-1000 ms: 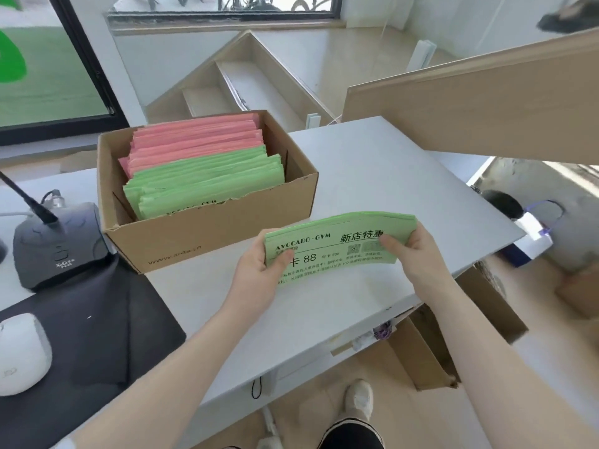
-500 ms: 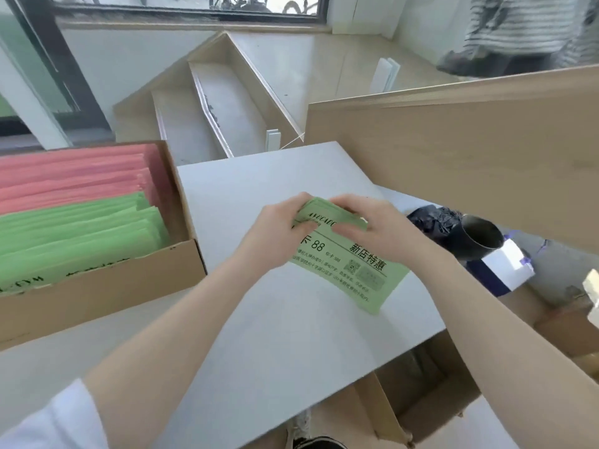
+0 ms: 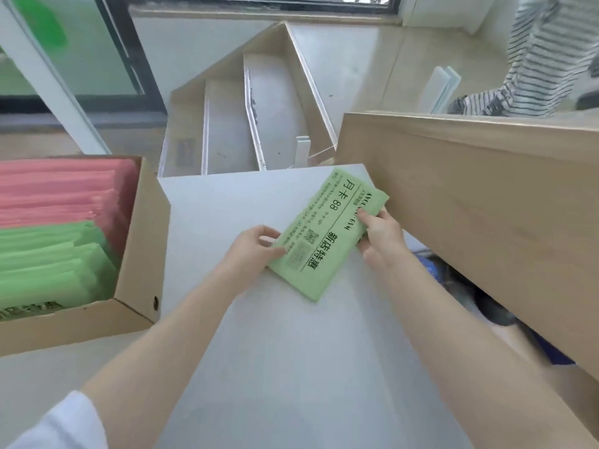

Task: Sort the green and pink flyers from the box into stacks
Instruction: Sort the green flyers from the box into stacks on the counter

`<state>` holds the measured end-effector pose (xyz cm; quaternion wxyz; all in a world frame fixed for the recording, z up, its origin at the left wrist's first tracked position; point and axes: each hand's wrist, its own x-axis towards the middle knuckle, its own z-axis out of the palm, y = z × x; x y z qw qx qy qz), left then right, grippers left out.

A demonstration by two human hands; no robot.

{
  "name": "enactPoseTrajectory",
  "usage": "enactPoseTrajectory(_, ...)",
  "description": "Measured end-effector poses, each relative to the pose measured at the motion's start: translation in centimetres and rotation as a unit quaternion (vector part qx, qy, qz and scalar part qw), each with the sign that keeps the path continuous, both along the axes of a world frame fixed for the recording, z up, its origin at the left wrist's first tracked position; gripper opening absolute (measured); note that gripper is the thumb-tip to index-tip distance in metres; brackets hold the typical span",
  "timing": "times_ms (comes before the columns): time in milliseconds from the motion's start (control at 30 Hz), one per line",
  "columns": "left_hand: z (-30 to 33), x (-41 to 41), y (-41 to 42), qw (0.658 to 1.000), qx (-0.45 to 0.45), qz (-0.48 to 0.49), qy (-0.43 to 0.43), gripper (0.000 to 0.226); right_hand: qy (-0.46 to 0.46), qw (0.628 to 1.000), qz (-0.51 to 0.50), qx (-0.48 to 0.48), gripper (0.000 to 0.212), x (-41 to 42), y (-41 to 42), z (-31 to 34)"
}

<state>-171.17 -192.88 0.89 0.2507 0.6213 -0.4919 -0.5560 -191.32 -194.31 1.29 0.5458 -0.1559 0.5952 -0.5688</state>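
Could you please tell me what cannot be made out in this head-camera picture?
- Cardboard box: its left part is cut off by the frame edge, so the flyer count is unknown.
- Green flyer bundle: its small print is too small to read; the left hand and right hand cover its edges.

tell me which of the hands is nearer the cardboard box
Left. The left hand holds the green flyers' near-left edge, on the side facing the cardboard box; the right hand grips their far side, beside the wooden panel.
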Motion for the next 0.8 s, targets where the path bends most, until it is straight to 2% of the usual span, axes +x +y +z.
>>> enactPoseTrajectory(67,-0.4,-0.4,-1.8,0.997,-0.044,0.057,-0.021,0.017,0.019,1.000,-0.011,-0.009,0.025,-1.0,-1.1,-0.7)
enactPoseTrajectory(167,-1.0,-1.5,-5.1,0.985,-0.107,0.116,-0.074,0.017,0.094,0.995,0.003,-0.009,0.048,-2.8,-2.9,-1.5)
enactPoseTrajectory(233,-1.3,-2.3,-7.7,0.980,-0.120,0.141,-0.075,0.018,0.191,0.980,0.051,0.015,0.046,-3.8,-4.4,-1.8)
enactPoseTrajectory(300,-1.7,-2.7,-9.8,0.979,-0.118,0.158,-0.049,0.021,0.311,0.946,0.082,0.036,0.041,-4.4,-5.5,-1.9)
enactPoseTrajectory(367,-1.9,-3.3,-11.4,0.978,-0.112,0.177,-0.017,0.030,0.379,0.920,0.091,0.048,0.035,-4.7,-6.7,-2.0)
enactPoseTrajectory(500,-1.8,-4.1,-10.4,0.977,-0.125,0.173,-0.004,0.051,0.447,0.885,0.116,0.060,0.032,-4.8,-7.8,-3.5)
enactPoseTrajectory(567,-2.4,-4.1,-8.2,0.979,-0.114,0.169,-0.011,0.060,0.456,0.882,0.105,0.062,0.032,-4.9,-7.9,-4.2)
enactPoseTrajectory(700,-3.3,-3.8,-5.6,0.980,-0.114,0.134,0.095,0.055,0.466,0.878,0.095,0.057,0.029,-4.9,-7.7,-4.7)
enactPoseTrajectory(800,-2.6,-3.4,-6.4,0.981,-0.096,0.131,0.110,0.056,0.474,0.872,0.106,0.057,0.029,-4.6,-7.5,-4.3)
